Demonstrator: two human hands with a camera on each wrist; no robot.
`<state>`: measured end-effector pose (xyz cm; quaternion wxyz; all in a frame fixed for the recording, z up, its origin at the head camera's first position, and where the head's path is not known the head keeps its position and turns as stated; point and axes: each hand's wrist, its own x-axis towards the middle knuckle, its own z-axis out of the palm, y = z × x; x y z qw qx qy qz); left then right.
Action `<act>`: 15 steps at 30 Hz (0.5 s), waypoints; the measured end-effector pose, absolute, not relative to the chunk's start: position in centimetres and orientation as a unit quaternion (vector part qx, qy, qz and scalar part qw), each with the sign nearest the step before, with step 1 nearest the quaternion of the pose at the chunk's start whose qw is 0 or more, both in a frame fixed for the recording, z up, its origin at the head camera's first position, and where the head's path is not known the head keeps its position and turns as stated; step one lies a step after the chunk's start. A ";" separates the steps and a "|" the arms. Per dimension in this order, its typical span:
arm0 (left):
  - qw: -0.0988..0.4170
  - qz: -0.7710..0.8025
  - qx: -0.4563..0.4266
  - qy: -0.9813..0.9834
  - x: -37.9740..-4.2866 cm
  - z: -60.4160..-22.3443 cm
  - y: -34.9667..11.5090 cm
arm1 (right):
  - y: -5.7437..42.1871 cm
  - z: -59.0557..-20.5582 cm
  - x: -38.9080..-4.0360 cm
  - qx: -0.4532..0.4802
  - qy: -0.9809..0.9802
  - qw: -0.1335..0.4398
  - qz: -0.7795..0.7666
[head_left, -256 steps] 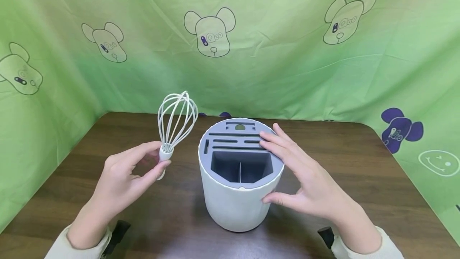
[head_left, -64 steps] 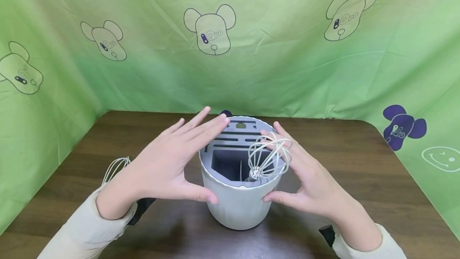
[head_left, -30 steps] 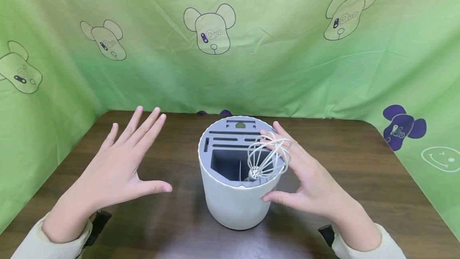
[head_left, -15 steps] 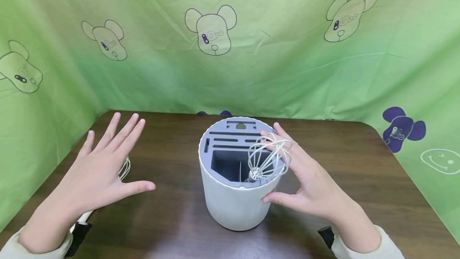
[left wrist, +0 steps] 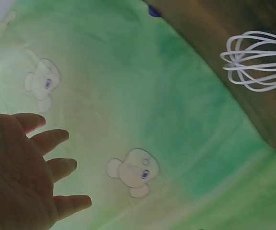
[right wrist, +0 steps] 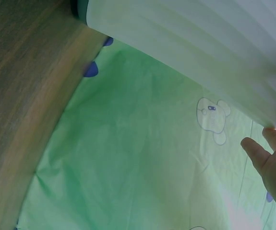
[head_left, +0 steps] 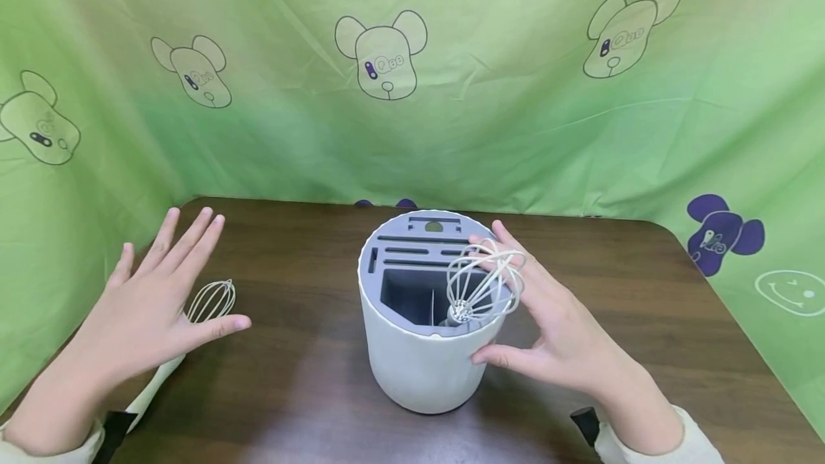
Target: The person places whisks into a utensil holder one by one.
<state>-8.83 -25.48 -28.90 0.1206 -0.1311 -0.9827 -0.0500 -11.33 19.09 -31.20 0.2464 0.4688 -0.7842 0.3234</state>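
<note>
Green printed cloth [head_left: 258, 127] hung behind and at the sides. Dark wood-grain tabletop [head_left: 309, 256] in front. White utensil holder [head_left: 422, 371] stood upright near the middle, grey slotted insert [head_left: 397, 228] on top. Right hand [head_left: 561, 321] was spread at the holder's right side, thumb against the wall, fingers wide, tips up by the rim and partly behind wires. Left hand [head_left: 142, 313] sat well apart from the holder, back upward, fingers wide, holding nothing.

Key relation: the loose whisk [head_left: 155, 384] lay on the tabletop by the left hand's thumb side, so left was clearly the nearer hand. Its long axis ran slantwise, handle end back near the left wrist, wire head away and rightward, showing past the thumb (thumb crossed over part of it in the head view; height gap, couldn't tell). Second whisk [head_left: 459, 311] stood in the insert's right compartment, handle down, mostly hidden, wires leaning right over the rim.
</note>
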 end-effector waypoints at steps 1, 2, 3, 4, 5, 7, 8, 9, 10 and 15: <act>0.120 -0.053 -0.125 -0.983 -8.9 -29.0 -25.7 | 19.1 -31.2 -11.3 0.469 -0.784 0.247 0.323; 0.118 -0.057 -0.120 -0.984 -8.9 -29.1 -25.8 | 19.1 -31.2 -11.3 0.469 -0.784 0.247 0.323; 0.119 -0.059 -0.115 -0.984 -9.0 -29.2 -26.0 | 19.1 -31.1 -11.3 0.470 -0.783 0.246 0.324; 0.119 -0.060 -0.113 -0.985 -9.1 -29.4 -26.3 | 19.1 -31.1 -11.3 0.470 -0.784 0.246 0.324; 0.119 -0.063 -0.109 -0.985 -9.2 -29.5 -26.5 | 19.1 -31.1 -11.3 0.470 -0.784 0.246 0.324; 0.119 -0.066 -0.103 -0.985 -9.3 -29.8 -26.9 | 19.2 -31.1 -11.3 0.469 -0.784 0.245 0.323; 0.118 -0.067 -0.101 -0.986 -9.4 -29.9 -27.1 | 19.2 -31.1 -11.3 0.469 -0.785 0.244 0.324; 0.117 -0.067 -0.098 -0.986 -9.4 -30.1 -27.4 | 19.2 -31.1 -11.3 0.468 -0.785 0.243 0.323; 0.115 -0.070 -0.096 -0.986 -9.5 -30.2 -27.6 | 19.2 -31.1 -11.3 0.468 -0.786 0.243 0.323; 0.109 -0.066 -0.074 -0.989 -9.3 -31.0 -29.0 | 19.1 -31.1 -11.3 0.469 -0.786 0.243 0.321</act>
